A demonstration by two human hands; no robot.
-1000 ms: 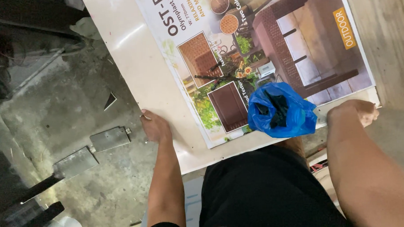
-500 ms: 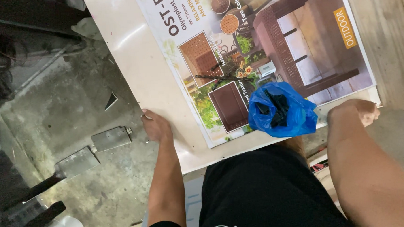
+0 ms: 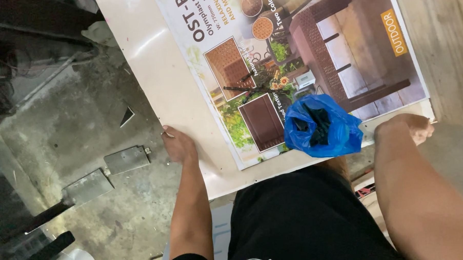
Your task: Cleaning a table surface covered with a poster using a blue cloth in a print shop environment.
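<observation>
Both hands grip a big glossy white board (image 3: pixel 152 71) with a furniture poster: left hand (image 3: pixel 178 146) fingers curled over its edge, right hand (image 3: pixel 413 126) fingers probably curled too, hard to tell. Blue bag (image 3: pixel 321 126) sits on top.

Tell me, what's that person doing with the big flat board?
A person grips a big pale board by its edges, the left hand on one side and the right hand on the other. A poster of outdoor furniture covers it, and a blue plastic bag sits on top. Metal plates lie on the concrete floor.
</observation>
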